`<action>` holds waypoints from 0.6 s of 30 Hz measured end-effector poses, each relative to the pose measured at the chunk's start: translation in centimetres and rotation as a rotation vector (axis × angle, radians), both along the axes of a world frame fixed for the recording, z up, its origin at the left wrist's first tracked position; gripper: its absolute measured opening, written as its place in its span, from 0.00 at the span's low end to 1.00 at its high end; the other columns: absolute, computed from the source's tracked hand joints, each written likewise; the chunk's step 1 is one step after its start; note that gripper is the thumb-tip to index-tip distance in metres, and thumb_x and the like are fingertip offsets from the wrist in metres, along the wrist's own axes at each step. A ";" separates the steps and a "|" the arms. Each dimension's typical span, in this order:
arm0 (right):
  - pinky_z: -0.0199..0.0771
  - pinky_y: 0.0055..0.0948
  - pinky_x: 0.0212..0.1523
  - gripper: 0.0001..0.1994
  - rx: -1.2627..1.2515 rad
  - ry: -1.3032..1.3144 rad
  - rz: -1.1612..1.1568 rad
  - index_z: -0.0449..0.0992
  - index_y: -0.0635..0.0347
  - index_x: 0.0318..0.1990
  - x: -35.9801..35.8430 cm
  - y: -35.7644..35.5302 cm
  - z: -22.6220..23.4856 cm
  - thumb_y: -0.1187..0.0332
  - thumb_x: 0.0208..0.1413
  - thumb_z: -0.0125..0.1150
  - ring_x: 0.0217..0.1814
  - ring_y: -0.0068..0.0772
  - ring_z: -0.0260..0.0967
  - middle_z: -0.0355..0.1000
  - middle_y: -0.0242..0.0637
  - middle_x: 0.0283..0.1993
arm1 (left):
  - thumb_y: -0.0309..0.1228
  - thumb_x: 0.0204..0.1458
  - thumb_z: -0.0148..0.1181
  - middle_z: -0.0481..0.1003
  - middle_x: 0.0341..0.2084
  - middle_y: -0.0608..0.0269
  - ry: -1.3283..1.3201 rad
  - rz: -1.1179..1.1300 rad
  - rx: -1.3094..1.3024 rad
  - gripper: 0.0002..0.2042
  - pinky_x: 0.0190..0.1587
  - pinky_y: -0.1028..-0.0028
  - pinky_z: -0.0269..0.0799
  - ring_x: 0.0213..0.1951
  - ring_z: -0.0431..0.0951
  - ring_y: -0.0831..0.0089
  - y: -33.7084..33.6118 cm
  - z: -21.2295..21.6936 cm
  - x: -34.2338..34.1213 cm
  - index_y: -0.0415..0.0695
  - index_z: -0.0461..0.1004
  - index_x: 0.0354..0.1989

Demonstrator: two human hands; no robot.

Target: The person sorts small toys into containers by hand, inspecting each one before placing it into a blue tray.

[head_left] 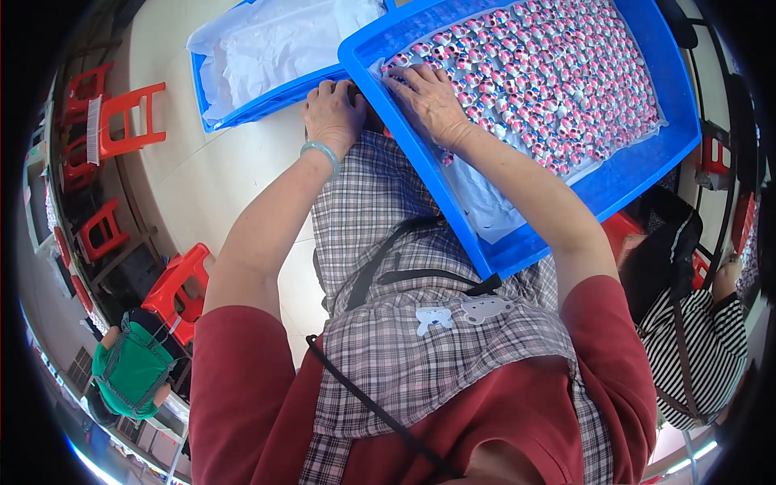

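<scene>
A large blue plastic tray [477,234] rests at a slant in front of me, lined with white sheeting. Rows of small pink, white and blue figures [558,81] cover most of its liner. My right hand [430,103] lies over the figures along the tray's left inner side, fingers bent and somewhat apart; no held piece shows. Just outside that side, my left hand [335,111] has its fingers curled by the near edge of a second blue tray [279,103]. Its fingertips are turned away, and anything in them is hidden. A pale green bangle [322,153] circles the left wrist.
White sheeting [279,48] lines the second tray. Red plastic stools [133,121] stand along the left, another [182,283] nearer. A person in green [133,368] sits at lower left, and one in a striped top [703,356] is at right.
</scene>
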State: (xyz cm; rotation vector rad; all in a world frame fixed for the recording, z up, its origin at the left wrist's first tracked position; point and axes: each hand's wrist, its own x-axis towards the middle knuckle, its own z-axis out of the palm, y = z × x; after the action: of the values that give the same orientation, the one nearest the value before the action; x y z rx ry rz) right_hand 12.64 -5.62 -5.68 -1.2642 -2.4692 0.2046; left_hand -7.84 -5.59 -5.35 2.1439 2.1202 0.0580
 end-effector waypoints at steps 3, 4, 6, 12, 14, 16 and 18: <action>0.61 0.37 0.58 0.25 0.037 -0.049 0.033 0.69 0.50 0.63 -0.5 1.0 -0.5 0.63 0.57 0.54 0.61 0.37 0.61 0.64 0.34 0.65 | 0.42 0.55 0.57 0.74 0.46 0.60 0.003 0.008 -0.011 0.13 0.54 0.55 0.66 0.52 0.72 0.59 -0.1 0.0 -0.2 0.52 0.78 0.44; 0.61 0.38 0.58 0.25 0.024 -0.066 0.037 0.70 0.50 0.63 -0.6 1.2 -0.5 0.63 0.57 0.54 0.61 0.37 0.61 0.64 0.34 0.64 | 0.42 0.55 0.57 0.74 0.46 0.60 0.002 0.010 -0.011 0.13 0.54 0.55 0.66 0.52 0.72 0.59 -0.1 0.0 -0.2 0.52 0.78 0.44; 0.61 0.38 0.58 0.24 0.010 -0.084 0.040 0.70 0.51 0.63 -0.6 1.7 -0.6 0.63 0.57 0.54 0.60 0.37 0.61 0.64 0.34 0.64 | 0.42 0.55 0.56 0.74 0.46 0.60 -0.003 0.015 -0.021 0.13 0.54 0.55 0.66 0.52 0.72 0.59 -0.1 0.0 -0.2 0.53 0.78 0.45; 0.62 0.39 0.55 0.22 0.118 -0.082 0.111 0.72 0.51 0.60 -0.1 2.7 -1.2 0.63 0.57 0.56 0.56 0.37 0.62 0.66 0.33 0.62 | 0.42 0.55 0.56 0.74 0.47 0.61 -0.025 0.018 -0.034 0.13 0.55 0.55 0.65 0.53 0.72 0.60 0.0 0.3 -0.1 0.53 0.78 0.45; 0.62 0.39 0.53 0.20 0.094 -0.058 0.116 0.74 0.51 0.57 0.1 3.0 -1.0 0.61 0.56 0.59 0.55 0.37 0.63 0.67 0.32 0.59 | 0.42 0.55 0.56 0.74 0.47 0.60 -0.019 0.018 -0.035 0.13 0.55 0.55 0.65 0.53 0.72 0.60 0.0 0.3 -0.2 0.53 0.78 0.45; 0.62 0.39 0.52 0.19 0.119 -0.079 0.119 0.75 0.51 0.54 0.4 3.3 -1.0 0.60 0.55 0.59 0.55 0.36 0.63 0.67 0.33 0.57 | 0.42 0.55 0.56 0.74 0.47 0.60 -0.015 0.012 -0.034 0.13 0.56 0.55 0.65 0.54 0.72 0.60 0.1 0.3 -0.1 0.53 0.78 0.45; 0.63 0.39 0.51 0.18 0.145 -0.099 0.124 0.76 0.52 0.52 0.6 3.4 -1.0 0.59 0.54 0.59 0.55 0.35 0.63 0.68 0.33 0.55 | 0.42 0.55 0.56 0.74 0.47 0.60 -0.024 0.009 -0.018 0.13 0.56 0.55 0.65 0.54 0.71 0.60 0.1 0.3 -0.1 0.53 0.78 0.45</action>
State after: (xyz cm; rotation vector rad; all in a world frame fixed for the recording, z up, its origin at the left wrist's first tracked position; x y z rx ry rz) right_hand 13.23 -2.18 -6.65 -1.0877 -2.5962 -0.0066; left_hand -7.93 -5.51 -5.04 2.1133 2.1087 0.0650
